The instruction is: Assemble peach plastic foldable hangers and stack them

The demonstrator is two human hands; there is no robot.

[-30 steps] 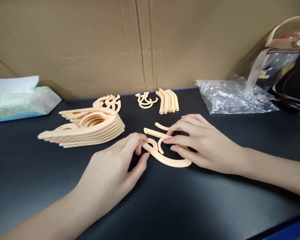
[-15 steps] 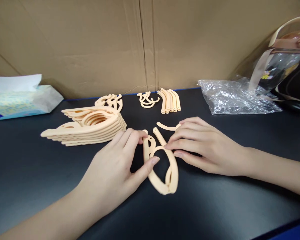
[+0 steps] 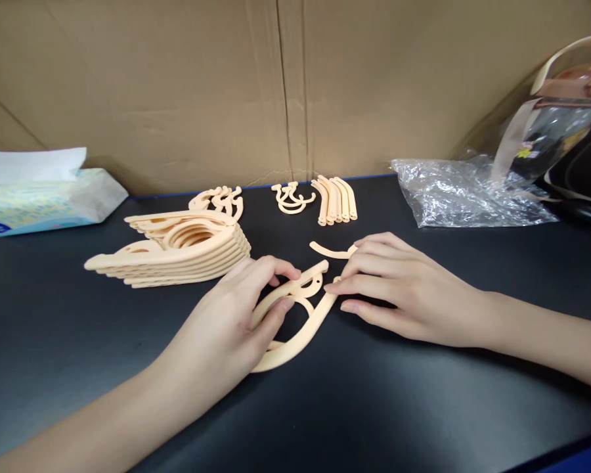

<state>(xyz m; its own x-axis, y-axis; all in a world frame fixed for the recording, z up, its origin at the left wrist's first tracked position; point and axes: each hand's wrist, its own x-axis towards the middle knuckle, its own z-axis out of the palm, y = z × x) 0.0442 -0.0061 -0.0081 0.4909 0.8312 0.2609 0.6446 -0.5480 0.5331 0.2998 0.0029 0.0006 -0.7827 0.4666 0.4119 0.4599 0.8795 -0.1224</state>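
A peach plastic hanger piece (image 3: 300,315) lies flat on the black table (image 3: 374,394), between both hands. My left hand (image 3: 236,322) curls over its left part, thumb and fingers pinching the curved bars. My right hand (image 3: 398,289) rests on the table at the piece's right end, fingertips touching it, fingers stretched and close together. A thin curved strip (image 3: 328,250) lies just beyond my right fingertips.
A stack of the same peach hanger pieces (image 3: 177,253) sits at the left. Small hooks (image 3: 289,196) and a row of curved bars (image 3: 335,197) lie at the back. A tissue pack (image 3: 44,194) is far left, crumpled clear plastic (image 3: 463,194) far right, a cardboard wall (image 3: 276,85) behind.
The hanger piece has been swung round on the table, its long end going from right, through pointing toward me, to lower left. My left hand has closed over it; my right hand has barely moved.
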